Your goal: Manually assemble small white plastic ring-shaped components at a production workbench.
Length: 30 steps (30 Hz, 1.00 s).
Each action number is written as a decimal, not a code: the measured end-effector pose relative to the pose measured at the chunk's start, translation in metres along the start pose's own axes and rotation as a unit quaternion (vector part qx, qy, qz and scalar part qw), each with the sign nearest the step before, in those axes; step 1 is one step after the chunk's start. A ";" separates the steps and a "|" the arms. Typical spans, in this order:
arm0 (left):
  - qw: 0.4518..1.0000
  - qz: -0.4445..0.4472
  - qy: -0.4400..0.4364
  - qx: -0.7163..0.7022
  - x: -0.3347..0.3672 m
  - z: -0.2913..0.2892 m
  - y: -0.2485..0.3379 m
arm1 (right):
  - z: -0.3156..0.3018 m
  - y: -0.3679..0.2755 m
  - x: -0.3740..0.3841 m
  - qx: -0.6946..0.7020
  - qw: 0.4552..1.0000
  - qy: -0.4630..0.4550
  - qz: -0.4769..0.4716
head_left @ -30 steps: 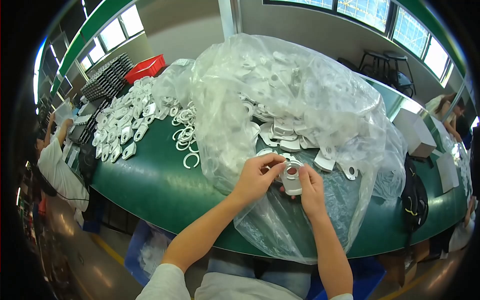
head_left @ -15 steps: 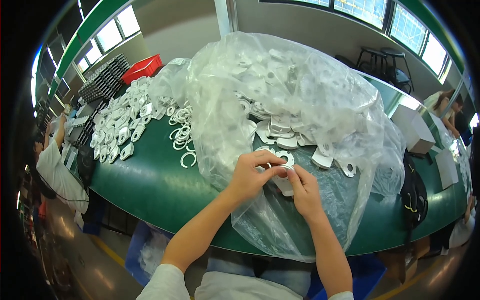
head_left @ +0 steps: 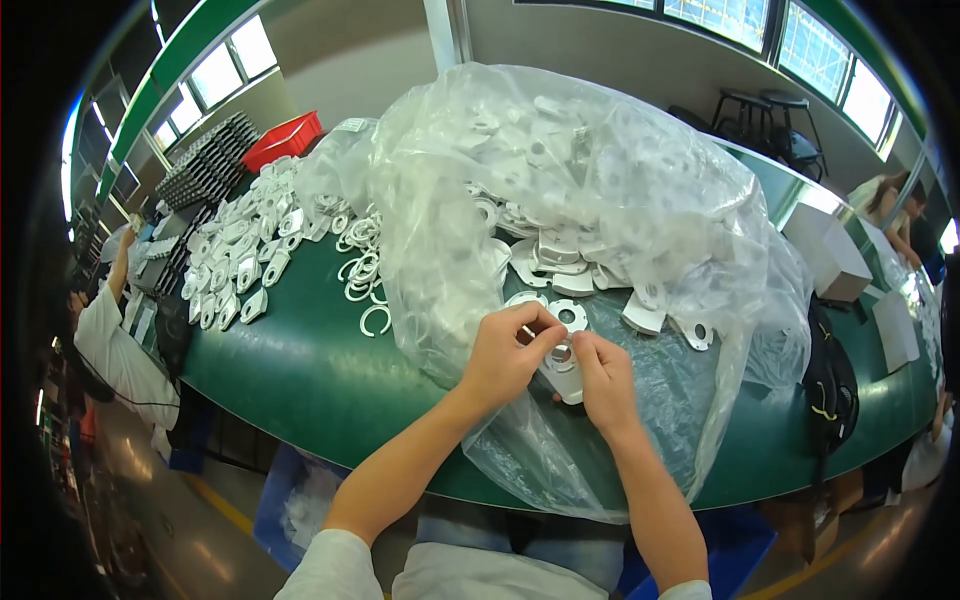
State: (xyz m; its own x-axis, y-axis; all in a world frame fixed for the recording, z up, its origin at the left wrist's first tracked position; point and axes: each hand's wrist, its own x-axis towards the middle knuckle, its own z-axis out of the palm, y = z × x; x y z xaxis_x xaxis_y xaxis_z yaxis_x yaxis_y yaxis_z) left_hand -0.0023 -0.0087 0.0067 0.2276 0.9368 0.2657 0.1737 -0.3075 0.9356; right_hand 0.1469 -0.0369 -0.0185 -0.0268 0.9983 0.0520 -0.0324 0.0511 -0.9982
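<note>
My left hand (head_left: 507,357) and my right hand (head_left: 605,382) meet over the table, both closed on one white plastic part (head_left: 566,384) with a round hole. The part is tilted, its broad rounded end toward me. My left thumb and forefinger pinch near its holed end, and my right thumb presses its right edge. Some fingers are hidden beneath it. Just beyond my fingertips lies another white part with a round opening (head_left: 570,315). A large clear plastic bag (head_left: 430,240) full of similar white parts spreads out in front of my hands.
White parts (head_left: 245,250) are heaped at the left, next to several loose white rings (head_left: 376,320). Behind them are a red bin (head_left: 283,140) and stacked grey trays (head_left: 210,155). A white box (head_left: 825,255) and a black bag (head_left: 830,380) lie at the right. Other people work at both sides.
The held part has turned so that its flat face and hole now show more. My left hand's fingers have bent more, and my right thumb has shifted along the edge.
</note>
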 end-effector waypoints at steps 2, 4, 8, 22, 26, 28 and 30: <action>1.000 -0.022 0.005 -0.019 0.003 -0.001 0.001 | -0.001 -0.001 0.003 0.058 0.998 0.000 0.008; 0.998 0.059 0.001 -0.001 0.004 -0.003 0.000 | -0.005 -0.003 0.002 -0.043 0.998 0.011 -0.048; 0.991 0.128 -0.022 0.026 0.008 -0.011 0.002 | -0.005 -0.020 0.000 -0.172 0.966 0.045 -0.190; 0.934 0.304 -0.051 0.180 0.005 -0.010 0.005 | -0.025 -0.017 0.001 -0.080 0.994 -0.018 -0.075; 0.940 0.291 -0.052 0.172 0.002 -0.010 0.003 | -0.022 -0.017 -0.001 -0.089 0.992 -0.025 -0.086; 0.955 0.246 -0.063 0.151 0.001 -0.009 0.009 | -0.023 -0.024 -0.002 -0.121 0.989 -0.022 -0.085; 0.968 0.201 -0.072 0.132 -0.002 -0.008 0.010 | -0.025 -0.026 -0.005 -0.151 0.985 -0.019 -0.084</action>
State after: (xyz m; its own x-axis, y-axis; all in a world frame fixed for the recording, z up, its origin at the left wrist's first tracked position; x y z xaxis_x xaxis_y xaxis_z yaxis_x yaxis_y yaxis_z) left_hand -0.0087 -0.0123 0.0168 0.4553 0.7061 0.5423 0.2776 -0.6913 0.6671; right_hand 0.1724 -0.0421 0.0069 -0.0848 0.9733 0.2134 0.2591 0.2283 -0.9385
